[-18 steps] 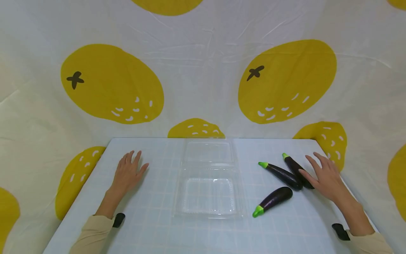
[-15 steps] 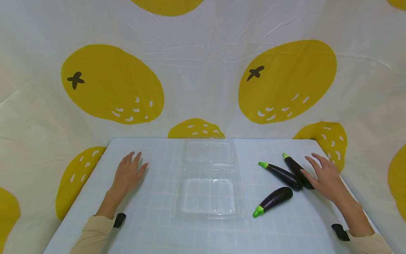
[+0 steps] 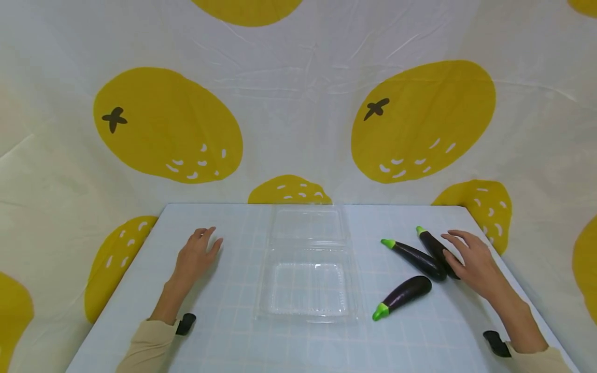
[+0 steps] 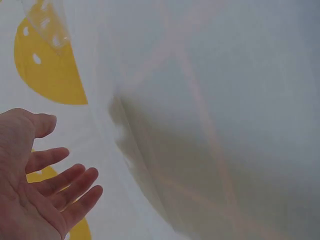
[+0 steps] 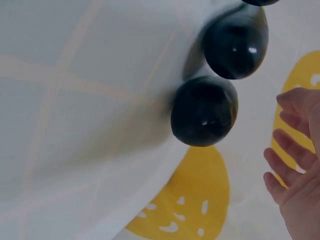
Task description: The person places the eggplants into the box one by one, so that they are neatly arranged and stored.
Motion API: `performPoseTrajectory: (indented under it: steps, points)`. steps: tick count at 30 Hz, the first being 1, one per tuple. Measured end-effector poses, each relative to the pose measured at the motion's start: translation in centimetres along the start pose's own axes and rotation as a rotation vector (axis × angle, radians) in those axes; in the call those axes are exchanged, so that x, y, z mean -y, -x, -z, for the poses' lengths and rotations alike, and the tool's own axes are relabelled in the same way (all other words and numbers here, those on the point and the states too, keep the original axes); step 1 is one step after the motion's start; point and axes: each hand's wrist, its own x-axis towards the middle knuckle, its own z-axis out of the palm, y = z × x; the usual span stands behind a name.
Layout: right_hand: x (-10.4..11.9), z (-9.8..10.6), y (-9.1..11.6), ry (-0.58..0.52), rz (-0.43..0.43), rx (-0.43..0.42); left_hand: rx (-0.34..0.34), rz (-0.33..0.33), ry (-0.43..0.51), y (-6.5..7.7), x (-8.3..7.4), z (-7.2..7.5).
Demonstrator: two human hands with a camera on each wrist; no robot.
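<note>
My right hand [image 3: 473, 261] hovers over the rightmost eggplant [image 3: 435, 247], fingers loosely bent and holding nothing; its thumb overlaps the eggplant in the head view. In the right wrist view, the hand [image 5: 300, 155] stands apart from the rounded end of the nearest eggplant [image 5: 204, 111]. A second eggplant [image 3: 417, 259] lies against the first, and a third [image 3: 406, 294] rests nearer the front, its green stem toward the container. My left hand [image 3: 196, 256] is over the left part of the table with relaxed fingers, holding nothing; the left wrist view shows its palm [image 4: 30, 210].
A clear plastic clamshell container [image 3: 261, 290] lies unfolded mid-table, its lid [image 3: 305, 223] toward the back. The white table [image 3: 224, 336] has a faint grid. Behind it hangs a white cloth [image 3: 294, 114] with yellow fruit prints.
My left hand has moved slightly right and toward me. My right hand has shifted a little left, its fingers bending more over the eggplant. The head view has tilted up slightly.
</note>
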Motion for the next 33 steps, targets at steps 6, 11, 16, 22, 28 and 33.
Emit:
performPoseTrajectory:
  steps: [6, 11, 16, 22, 28, 33]
  points:
    - [0.9, -0.1, 0.0, -0.029, 0.03, -0.006, 0.057, 0.06, 0.046, -0.1, -0.9, -0.2]
    - [1.7, 0.1, 0.1, -0.048, 0.04, -0.004, 0.094, 0.102, 0.097, -0.1, -1.9, -0.5]
    - [2.5, 0.1, 0.1, -0.056, 0.051, 0.007, 0.113, 0.108, 0.155, 0.0, -2.8, -0.9]
    - [3.7, 0.0, 0.1, -0.067, 0.079, 0.007, 0.111, 0.103, 0.238, 0.1, -4.0, -1.4]
    - [4.6, -0.1, 0.1, -0.105, 0.124, 0.02, 0.112, 0.075, 0.352, 0.2, -5.1, -1.8]
    - [5.4, -0.3, 0.2, -0.145, 0.144, 0.049, 0.099, 0.05, 0.404, 0.5, -6.1, -2.1]
